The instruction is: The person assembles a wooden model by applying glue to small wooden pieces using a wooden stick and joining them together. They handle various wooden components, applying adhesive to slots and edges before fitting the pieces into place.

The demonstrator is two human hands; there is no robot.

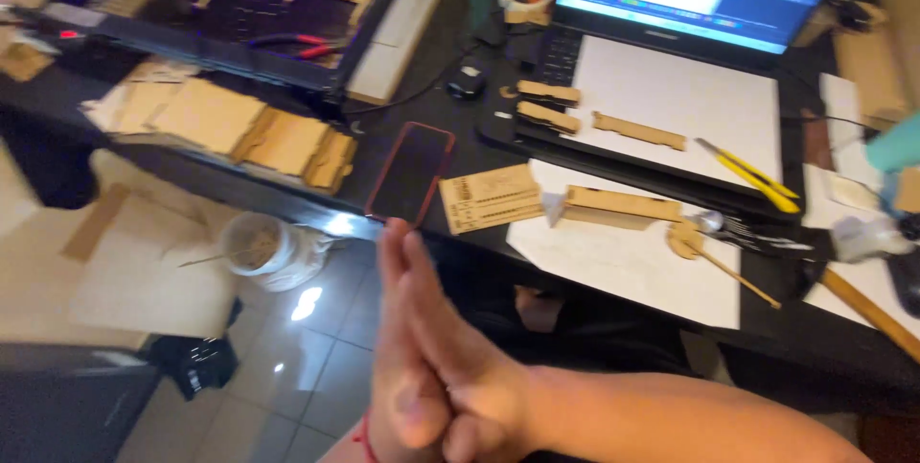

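The two hands are pressed flat together, palm against palm, in front of the black desk [287, 196], and they hold nothing. The right hand [460, 353] lies on the near side with its fingers straight and closed up against each other, pointing toward the desk edge; the left hand [398, 367] sits behind it, thumb showing low down, a red string at the wrist. Nearest the fingertips is a smartphone [412, 173] with a dark screen and red case, lying flat just inside the desk edge. Beside it lies a laser-cut cardboard sheet [491, 198], then a folded cardboard strip [621, 204] on white paper [632, 276]. Left of the hands the desk ends, and open tiled floor [316, 358] lies below.
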